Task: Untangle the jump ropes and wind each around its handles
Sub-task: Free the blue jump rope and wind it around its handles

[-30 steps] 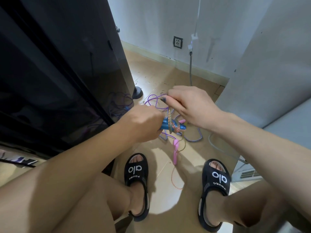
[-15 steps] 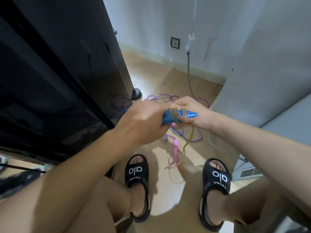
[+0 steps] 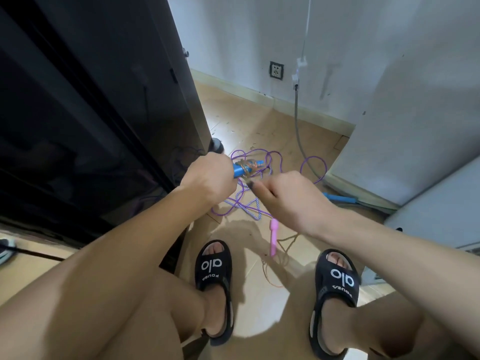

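My left hand (image 3: 207, 179) grips the blue handles (image 3: 240, 171) of one jump rope, with a few turns of orange rope (image 3: 248, 167) wound round them. Just right of the handles, my right hand (image 3: 288, 196) pinches the loose orange rope. That rope trails down to the floor (image 3: 272, 276) between my feet. A purple rope (image 3: 310, 162) lies in loops on the floor beyond my hands, crossed by a purple-and-white twisted rope (image 3: 249, 213). A pink handle (image 3: 273, 236) lies below my right wrist. Another blue handle (image 3: 342, 199) lies on the floor at the right.
A tall black cabinet (image 3: 104, 113) fills the left side. White walls and a grey unit (image 3: 428, 203) close in the right. A grey cable (image 3: 298, 131) runs down the back wall onto the tan floor. My feet in black sandals (image 3: 215, 281) stand below the ropes.
My right hand has come out from behind the blue handles and dropped to their right, drawing the orange rope with it. My left hand has kept its grip and lifted the handles slightly away.
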A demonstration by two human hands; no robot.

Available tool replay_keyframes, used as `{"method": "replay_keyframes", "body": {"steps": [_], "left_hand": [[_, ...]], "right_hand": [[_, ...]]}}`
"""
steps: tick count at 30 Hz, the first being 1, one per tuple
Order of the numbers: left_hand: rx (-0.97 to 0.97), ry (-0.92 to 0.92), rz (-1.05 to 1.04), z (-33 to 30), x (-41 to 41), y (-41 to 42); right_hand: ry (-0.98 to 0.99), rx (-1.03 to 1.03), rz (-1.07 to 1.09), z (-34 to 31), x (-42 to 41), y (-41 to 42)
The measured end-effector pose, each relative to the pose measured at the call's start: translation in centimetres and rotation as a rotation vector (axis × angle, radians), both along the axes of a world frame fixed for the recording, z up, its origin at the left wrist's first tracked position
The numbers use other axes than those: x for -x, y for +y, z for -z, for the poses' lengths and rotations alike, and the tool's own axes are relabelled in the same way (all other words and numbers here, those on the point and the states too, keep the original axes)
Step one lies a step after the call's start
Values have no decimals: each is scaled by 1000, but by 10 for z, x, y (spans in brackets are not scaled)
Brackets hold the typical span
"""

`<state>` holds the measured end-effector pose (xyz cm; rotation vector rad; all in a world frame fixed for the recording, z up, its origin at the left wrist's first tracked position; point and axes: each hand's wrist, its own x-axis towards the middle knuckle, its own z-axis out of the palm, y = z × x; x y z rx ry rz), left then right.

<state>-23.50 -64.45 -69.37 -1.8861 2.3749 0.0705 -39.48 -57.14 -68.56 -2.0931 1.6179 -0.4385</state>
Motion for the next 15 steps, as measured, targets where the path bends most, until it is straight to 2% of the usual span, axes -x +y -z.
{"method": "replay_keyframes", "body": {"steps": [3,7,11,15], "left_hand": [[-6,-76,114,-1,8,8],[11,-149,237,-1,21,24],[57,-212,377,3,32,38],[73,-95,361,-7,35,45]], "right_hand": [[-31,154,45,-11,11,-17],[-95,220,28,-21,21,-33],[-66,201,-48,-25,15,-35],[-98,17,29,-17,28,-51]]}}
